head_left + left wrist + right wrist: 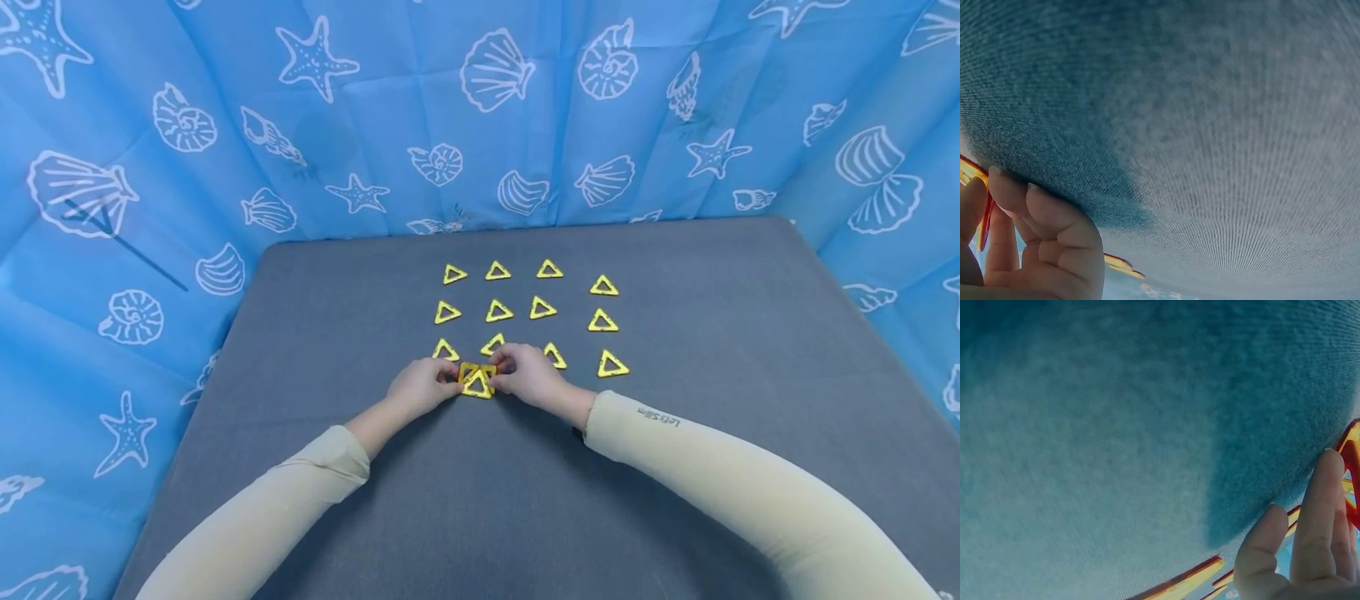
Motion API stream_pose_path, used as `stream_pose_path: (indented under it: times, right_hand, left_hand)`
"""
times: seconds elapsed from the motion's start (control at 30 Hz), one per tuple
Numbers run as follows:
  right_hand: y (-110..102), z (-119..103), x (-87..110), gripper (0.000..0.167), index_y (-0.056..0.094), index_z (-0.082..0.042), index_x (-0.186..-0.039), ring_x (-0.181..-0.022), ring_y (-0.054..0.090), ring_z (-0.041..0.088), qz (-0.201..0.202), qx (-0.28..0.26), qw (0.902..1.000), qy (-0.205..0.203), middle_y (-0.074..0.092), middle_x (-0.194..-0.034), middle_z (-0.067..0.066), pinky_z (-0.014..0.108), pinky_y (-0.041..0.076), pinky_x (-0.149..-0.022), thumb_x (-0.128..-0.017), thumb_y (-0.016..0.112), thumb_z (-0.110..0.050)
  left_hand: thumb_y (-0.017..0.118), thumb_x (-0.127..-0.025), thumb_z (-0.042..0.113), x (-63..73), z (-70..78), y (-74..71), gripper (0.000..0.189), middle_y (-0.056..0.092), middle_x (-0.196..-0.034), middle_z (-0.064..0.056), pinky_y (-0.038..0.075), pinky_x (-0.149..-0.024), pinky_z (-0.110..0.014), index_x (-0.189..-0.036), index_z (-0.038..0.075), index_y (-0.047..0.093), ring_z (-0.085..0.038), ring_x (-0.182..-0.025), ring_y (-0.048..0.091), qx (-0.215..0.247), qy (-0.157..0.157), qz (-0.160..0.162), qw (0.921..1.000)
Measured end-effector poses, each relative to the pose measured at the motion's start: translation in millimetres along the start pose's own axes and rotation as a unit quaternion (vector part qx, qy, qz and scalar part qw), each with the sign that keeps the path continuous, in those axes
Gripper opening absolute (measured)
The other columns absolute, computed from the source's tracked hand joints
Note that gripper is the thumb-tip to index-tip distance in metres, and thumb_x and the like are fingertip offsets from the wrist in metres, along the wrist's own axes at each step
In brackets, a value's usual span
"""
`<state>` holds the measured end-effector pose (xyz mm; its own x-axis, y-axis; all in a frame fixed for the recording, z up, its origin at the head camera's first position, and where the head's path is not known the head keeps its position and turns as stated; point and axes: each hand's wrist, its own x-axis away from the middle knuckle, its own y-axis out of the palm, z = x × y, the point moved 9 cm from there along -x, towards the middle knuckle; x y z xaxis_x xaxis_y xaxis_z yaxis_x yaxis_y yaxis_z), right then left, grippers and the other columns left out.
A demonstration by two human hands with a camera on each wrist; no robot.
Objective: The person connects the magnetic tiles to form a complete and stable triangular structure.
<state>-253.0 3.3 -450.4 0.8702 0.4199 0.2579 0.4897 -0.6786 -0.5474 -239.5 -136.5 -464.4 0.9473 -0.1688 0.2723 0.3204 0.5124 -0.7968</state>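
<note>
Near the middle of the table, both hands meet at a small joined cluster of yellow triangle tiles [476, 394] with open centres. My left hand [418, 388] pinches the cluster's left side between thumb and fingers. From the opposite side, my right hand [529, 376] grips its right edge. One triangle faces the front, with others leaning behind it. In the left wrist view, a tile's red-orange edge [985, 224] shows between thumb and fingertips. The right wrist view has fingers [1317, 515] against an amber tile [1350, 439], its far part cut off by the frame.
Several loose yellow triangles lie flat in rough rows beyond the hands, among them one tile [612, 364] at the right and one [445, 350] close behind the left hand. The grey cloth-covered table [480, 500] backs onto a blue shell-print curtain [390, 108].
</note>
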Motion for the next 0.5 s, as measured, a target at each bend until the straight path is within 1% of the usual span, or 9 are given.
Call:
stream_pose_path:
  times: [0.1,0.2,0.37,0.5]
  right_hand:
    - [1.0,-0.5,-0.4,0.021,0.065,0.0,-0.106,-0.072,0.063,0.014,-0.005,-0.005,1.0,-0.003,0.066,-0.089,0.007,0.03,0.05,-0.064,-0.088,0.072,-0.007]
    - [1.5,-0.2,-0.8,0.021,0.065,0.0,-0.107,-0.071,0.063,0.014,-0.008,-0.01,0.9999,-0.004,0.066,-0.088,0.007,0.03,0.051,-0.064,-0.089,0.071,-0.007]
    - [2.4,0.3,-1.4,0.022,0.066,0.0,-0.11,-0.074,0.064,0.014,-0.009,-0.009,0.9999,-0.005,0.067,-0.093,0.008,0.03,0.052,-0.066,-0.089,0.07,-0.008]
    - [2.2,-0.6,-1.2,0.026,0.067,0.0,-0.114,-0.081,0.065,0.016,-0.002,0.003,0.9999,-0.012,0.069,-0.099,0.009,0.032,0.052,-0.071,-0.09,0.07,-0.009]
  left_hand:
    - [0.071,-0.089,0.023,0.4,-0.3,0.2,0.022,0.058,-0.071,0.003,0.035,-0.054,-0.027,-0.108,0.013,0.073,-0.011,-0.061,0.049,-0.003,-0.001,0.001,1.0]
    - [0.072,-0.089,0.023,1.4,0.0,0.5,0.021,0.057,-0.07,0.003,0.035,-0.054,-0.027,-0.108,0.013,0.073,-0.011,-0.06,0.049,-0.007,0.001,0.002,1.0]
    - [0.072,-0.089,0.023,2.0,0.2,0.8,0.021,0.057,-0.07,0.004,0.035,-0.054,-0.026,-0.107,0.012,0.074,-0.011,-0.06,0.049,-0.01,0.006,0.004,0.9999]
    - [0.072,-0.089,0.023,1.0,1.3,0.4,0.02,0.058,-0.07,0.004,0.036,-0.055,-0.027,-0.105,0.012,0.074,-0.011,-0.06,0.049,-0.013,0.008,0.003,0.9999]
